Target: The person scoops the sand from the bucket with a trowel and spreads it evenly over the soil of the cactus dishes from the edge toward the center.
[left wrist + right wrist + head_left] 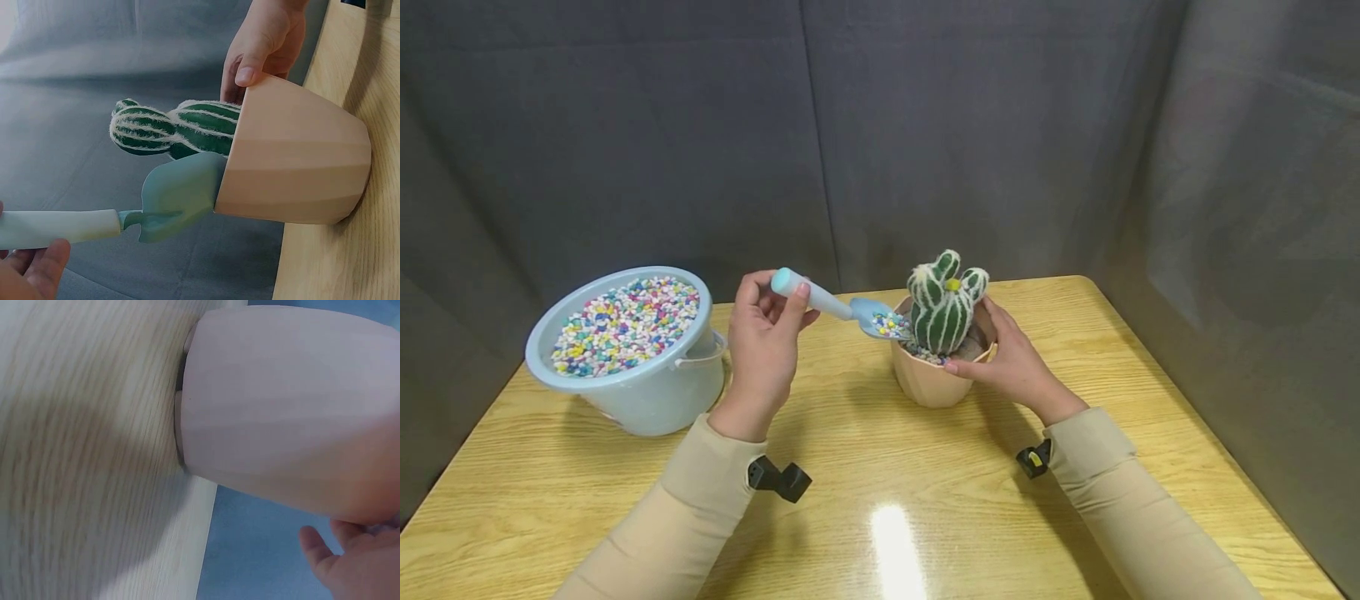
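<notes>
Scanning from the left, I see the light-blue bucket (pixel 658 404) of coloured pebbles (pixel 625 327) near the back-left edge of the counter (pixel 835 450), dark cloth (pixel 625 150) behind it. Bare wood runs between bucket and pot and widens in front, between the forearms. My left hand (pixel 767 342) pinches the handle of the blue trowel (pixel 838 307), whose pebble-loaded blade tip reaches over the left rim of the peach pot (pixel 934 385). The pot stands upright near the back edge, between my hands, the cactus (pixel 945 321) in it. My right hand (pixel 1018 367) grips its right rim; farther right lies more wood, then the side edge. The left wrist view shows the blade's underside overlapping the rim; I can't tell whether they touch. The right wrist view alone shows a gap in the pot's foot.
</notes>
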A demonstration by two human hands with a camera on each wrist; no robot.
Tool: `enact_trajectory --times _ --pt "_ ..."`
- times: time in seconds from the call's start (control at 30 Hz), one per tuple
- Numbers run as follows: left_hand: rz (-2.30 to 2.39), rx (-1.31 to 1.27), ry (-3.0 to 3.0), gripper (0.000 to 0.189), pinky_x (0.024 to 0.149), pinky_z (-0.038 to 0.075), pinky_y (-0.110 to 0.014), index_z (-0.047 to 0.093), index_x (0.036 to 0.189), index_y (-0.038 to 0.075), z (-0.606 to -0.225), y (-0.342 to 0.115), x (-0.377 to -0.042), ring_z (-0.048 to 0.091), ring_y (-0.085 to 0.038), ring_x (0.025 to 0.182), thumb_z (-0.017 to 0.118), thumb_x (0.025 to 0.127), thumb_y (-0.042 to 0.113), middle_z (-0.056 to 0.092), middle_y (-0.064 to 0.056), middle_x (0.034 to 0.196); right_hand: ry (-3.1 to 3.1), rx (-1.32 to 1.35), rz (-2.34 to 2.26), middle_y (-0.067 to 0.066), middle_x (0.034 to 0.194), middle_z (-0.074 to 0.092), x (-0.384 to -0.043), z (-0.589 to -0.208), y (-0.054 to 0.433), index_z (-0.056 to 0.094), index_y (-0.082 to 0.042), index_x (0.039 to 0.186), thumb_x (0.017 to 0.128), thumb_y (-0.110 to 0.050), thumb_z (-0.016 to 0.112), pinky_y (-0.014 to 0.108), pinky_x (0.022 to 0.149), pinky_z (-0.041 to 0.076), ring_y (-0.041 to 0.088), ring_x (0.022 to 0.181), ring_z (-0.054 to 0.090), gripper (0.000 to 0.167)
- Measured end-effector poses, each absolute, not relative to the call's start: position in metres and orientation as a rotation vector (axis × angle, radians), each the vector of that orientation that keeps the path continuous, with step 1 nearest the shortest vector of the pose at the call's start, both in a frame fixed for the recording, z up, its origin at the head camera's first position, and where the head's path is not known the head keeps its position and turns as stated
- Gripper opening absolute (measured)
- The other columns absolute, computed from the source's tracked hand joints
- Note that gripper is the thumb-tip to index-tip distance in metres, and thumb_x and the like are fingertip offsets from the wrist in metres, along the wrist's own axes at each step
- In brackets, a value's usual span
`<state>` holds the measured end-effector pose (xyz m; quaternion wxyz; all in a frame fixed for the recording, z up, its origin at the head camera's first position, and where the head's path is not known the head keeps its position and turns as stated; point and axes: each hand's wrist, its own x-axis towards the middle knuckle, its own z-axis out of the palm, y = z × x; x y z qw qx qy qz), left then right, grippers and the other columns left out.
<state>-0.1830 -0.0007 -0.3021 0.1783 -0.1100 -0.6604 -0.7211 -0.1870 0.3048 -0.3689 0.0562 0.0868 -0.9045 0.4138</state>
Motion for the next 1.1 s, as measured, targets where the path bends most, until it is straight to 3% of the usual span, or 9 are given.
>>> enact_trajectory --times 1.1 --pt "-2.031 -0.31 -1.842 0.021 0.086 0.061 -0.027 0.053 0.119 0.0 -0.304 0.0 -0.183 0.066 -0.017 0.1 0.064 0.101 -0.001 0.065 -0.014 0.112 -2.815 0.393 1.226 0.028 0.166 0.017 -0.197 -0.369 0.323 0.013 -0.003 0.164 0.086 -0.024 0.087 0.064 0.121 0.02 0.047 0.151 0.02 0.11"
